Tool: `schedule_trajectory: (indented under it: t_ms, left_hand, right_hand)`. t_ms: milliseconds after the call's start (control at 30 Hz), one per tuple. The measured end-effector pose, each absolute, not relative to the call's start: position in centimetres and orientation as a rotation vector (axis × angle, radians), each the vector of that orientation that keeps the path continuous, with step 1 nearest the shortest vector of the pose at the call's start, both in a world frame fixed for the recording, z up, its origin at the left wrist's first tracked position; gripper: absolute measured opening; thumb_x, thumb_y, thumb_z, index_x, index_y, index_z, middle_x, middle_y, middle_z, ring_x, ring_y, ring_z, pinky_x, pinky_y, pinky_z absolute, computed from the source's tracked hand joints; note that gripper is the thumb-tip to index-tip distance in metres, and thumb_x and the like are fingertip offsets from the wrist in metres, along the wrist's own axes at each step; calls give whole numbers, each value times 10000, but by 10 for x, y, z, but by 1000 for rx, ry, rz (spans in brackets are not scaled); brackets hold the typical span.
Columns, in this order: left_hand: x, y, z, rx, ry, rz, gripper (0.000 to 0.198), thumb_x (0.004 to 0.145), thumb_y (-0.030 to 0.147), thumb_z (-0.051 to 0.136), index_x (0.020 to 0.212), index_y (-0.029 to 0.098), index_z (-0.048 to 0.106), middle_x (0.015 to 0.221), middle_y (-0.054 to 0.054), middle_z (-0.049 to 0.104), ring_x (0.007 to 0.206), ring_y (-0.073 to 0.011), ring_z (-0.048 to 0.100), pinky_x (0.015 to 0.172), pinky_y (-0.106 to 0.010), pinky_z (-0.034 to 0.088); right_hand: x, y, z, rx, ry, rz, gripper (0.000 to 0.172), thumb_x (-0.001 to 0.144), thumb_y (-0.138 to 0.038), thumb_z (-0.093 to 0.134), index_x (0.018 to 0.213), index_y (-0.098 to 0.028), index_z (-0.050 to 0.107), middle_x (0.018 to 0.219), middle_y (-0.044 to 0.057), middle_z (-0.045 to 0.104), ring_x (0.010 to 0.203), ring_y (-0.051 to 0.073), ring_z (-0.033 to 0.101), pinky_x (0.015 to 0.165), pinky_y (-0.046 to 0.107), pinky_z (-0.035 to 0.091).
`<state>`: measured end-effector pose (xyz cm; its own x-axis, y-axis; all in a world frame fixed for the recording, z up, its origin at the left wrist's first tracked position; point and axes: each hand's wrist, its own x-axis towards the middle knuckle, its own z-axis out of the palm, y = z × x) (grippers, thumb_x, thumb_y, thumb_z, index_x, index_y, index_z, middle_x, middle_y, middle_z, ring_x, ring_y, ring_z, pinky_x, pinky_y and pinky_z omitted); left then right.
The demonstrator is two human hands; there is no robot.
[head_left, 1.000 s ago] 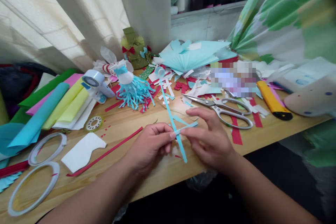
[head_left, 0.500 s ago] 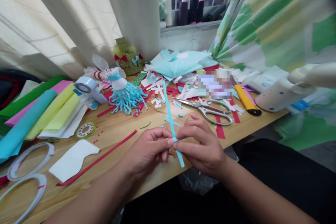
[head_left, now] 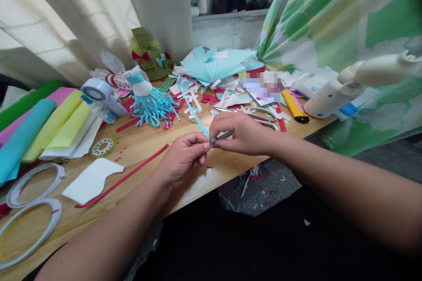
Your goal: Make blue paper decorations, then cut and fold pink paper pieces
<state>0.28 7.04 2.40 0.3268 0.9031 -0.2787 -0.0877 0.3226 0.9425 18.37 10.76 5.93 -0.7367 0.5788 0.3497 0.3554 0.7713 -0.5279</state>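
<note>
A narrow light-blue paper strip runs up and away from my fingers towards the scraps. My left hand pinches its near end between thumb and forefinger. Right beside it, my right hand is closed at the same end, fingertips touching those of the left. Between its thumb and fingers shows a slim, dark blue-grey length, perhaps a shaded part of the strip; I cannot tell. Just behind the right hand lie metal scissors, partly covered by it.
A blue fringed paper piece, a small fan and rolled coloured paper are to the left. Tape rings, a white cut-out and a red strip lie nearer. A yellow cutter and lamp arm stand right.
My right hand has come up and over the strip's near end, its fingers now closed. The strip's lower end no longer hangs below my hands. The view has shifted slightly.
</note>
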Motion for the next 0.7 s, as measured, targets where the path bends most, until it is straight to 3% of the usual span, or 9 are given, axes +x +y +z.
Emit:
schedule_trajectory:
  t_ms: [433, 700]
  left_hand:
    - [3, 70, 23, 1037, 1036, 898, 177, 704, 271, 679, 671, 168, 539, 425, 62, 529, 378, -48, 410, 403, -163, 262]
    - [5, 67, 26, 1169, 1099, 892, 146, 718, 252, 650, 665, 153, 557, 454, 57, 524, 409, -53, 430, 425, -172, 300]
  right_hand:
    - [171, 117, 81, -1030, -2523, 910, 36, 714, -141, 637, 682, -152, 625, 643, -34, 586, 608, 99, 521, 567, 212, 381]
    - [175, 104, 59, -1112, -2311, 913, 44, 746, -148, 625, 716, -154, 593, 671, -15, 593, 638, 117, 534, 603, 235, 401]
